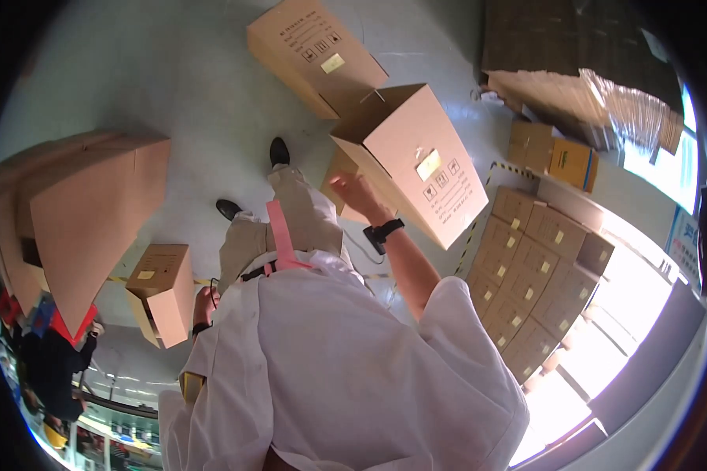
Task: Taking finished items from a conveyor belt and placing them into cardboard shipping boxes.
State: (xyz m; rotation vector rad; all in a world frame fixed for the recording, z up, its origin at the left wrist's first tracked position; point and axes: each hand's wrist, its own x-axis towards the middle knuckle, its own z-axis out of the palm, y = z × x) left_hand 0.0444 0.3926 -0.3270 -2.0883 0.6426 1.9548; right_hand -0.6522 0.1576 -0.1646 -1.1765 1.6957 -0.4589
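Observation:
My right hand (355,195), with a black band on its wrist, is raised beside a tall open-topped cardboard box (428,169) and overlaps a smaller carton (336,169) behind it. Its fingers are curled in; anything within them is hidden. Low at my left side, my left hand (205,303) is partly covered by my clothing. A thin dark loop (214,292) shows at its closed fingers, too small to name. Nearest to that hand stands a small carton (165,275) with a pale label. Another labelled cardboard box (310,51) adjoins the open one.
Large cardboard pieces (102,212) stand at the left. Stacked cartons (526,267) fill the right side, below a yellow-and-black floor stripe (518,170). Bundled flat cardboard (581,94) lies at the far right, with a yellow box (571,165) nearby. A person in dark clothing (51,369) is at lower left.

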